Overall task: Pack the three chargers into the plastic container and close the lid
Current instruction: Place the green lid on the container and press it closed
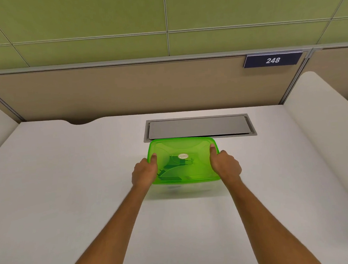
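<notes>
Head view shows the left hand [144, 173] and right hand [225, 165] gripping opposite sides of the green lid [182, 149] on the plastic container [179, 188], chargers [171, 167] dimly visible inside, on the white desk [69, 180].

This place is an office, at a cubicle workstation. The white surface [69, 180] is closed in by a low beige partition [125, 90] with a grey metal frame, and above it stand green wall panels [79, 25]. A dark blue plate [273, 60] on the partition carries the number 248, like a seat number. A grey metal flap [198, 127] for cables is set into the surface.
</notes>
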